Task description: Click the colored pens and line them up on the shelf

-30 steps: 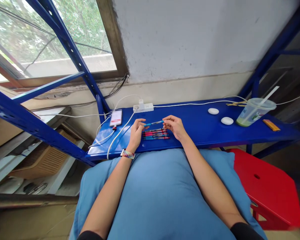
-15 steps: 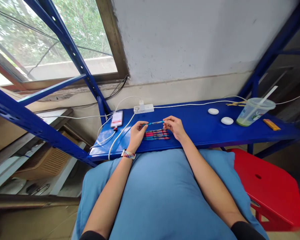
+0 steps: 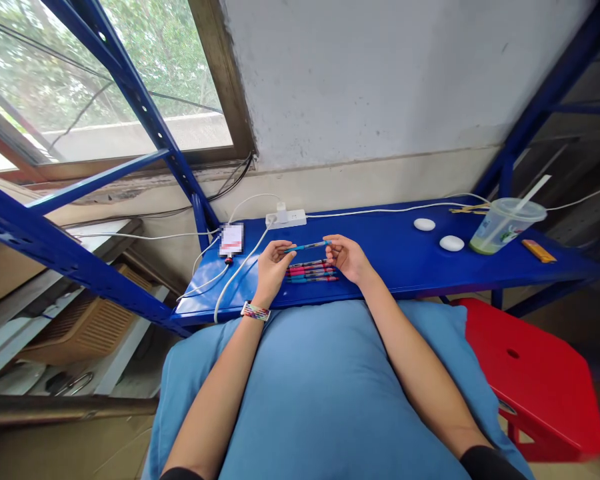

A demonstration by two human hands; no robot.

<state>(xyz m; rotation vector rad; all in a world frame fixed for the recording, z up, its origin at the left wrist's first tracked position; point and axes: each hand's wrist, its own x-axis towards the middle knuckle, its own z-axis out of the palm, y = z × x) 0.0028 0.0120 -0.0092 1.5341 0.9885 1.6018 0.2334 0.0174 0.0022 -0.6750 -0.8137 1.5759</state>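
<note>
A blue pen (image 3: 307, 247) is held level above the blue table, stretched between my two hands. My left hand (image 3: 274, 265) pinches its left end between thumb and fingers; a colourful woven band circles that wrist. At the pen's right end, my right hand (image 3: 347, 258) grips with closed fingertips. Just below, several red and blue pens (image 3: 313, 271) lie side by side in a stack of rows on the table, their left ends partly hidden by my left hand.
The blue table (image 3: 380, 250) carries a power strip (image 3: 295, 217), cables, a blurred phone-like device (image 3: 231, 239), two white egg-shaped objects (image 3: 451, 243), a plastic cup (image 3: 505, 227) with a straw and an orange packet (image 3: 539, 251). A blue pillow (image 3: 320, 387) covers my lap; a red stool (image 3: 530, 373) stands right.
The view has shifted slightly. Both hands keep hold of the same pen, with the right hand's fingers barely moved along its end.
</note>
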